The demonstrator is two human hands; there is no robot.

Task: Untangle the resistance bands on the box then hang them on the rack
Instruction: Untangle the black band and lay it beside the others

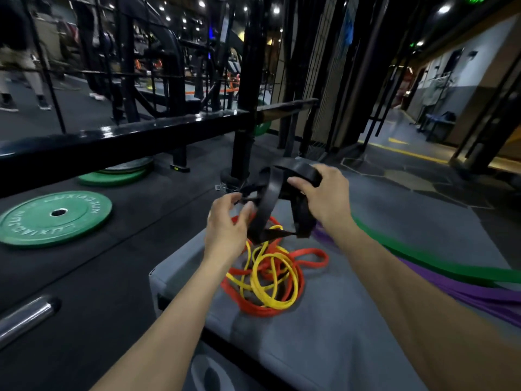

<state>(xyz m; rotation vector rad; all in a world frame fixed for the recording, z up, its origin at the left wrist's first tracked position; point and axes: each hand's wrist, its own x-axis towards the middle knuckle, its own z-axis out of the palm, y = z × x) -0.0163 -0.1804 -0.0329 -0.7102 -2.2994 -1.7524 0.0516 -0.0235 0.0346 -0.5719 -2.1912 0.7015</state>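
The black resistance band [269, 198] is lifted above the grey box [324, 320], its loops hanging mostly upright. The right hand [324, 193], knuckles up, grips its top loop; the left hand [228, 221], just beside and lower, pinches a strand. Below both hands lie the tangled orange band [310, 256] and yellow band [267, 292].

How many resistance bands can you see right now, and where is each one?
5. The black band is held up by both hands; the orange band and yellow band lie tangled on the box; the purple band and green band trail off its right side. More may be hidden.
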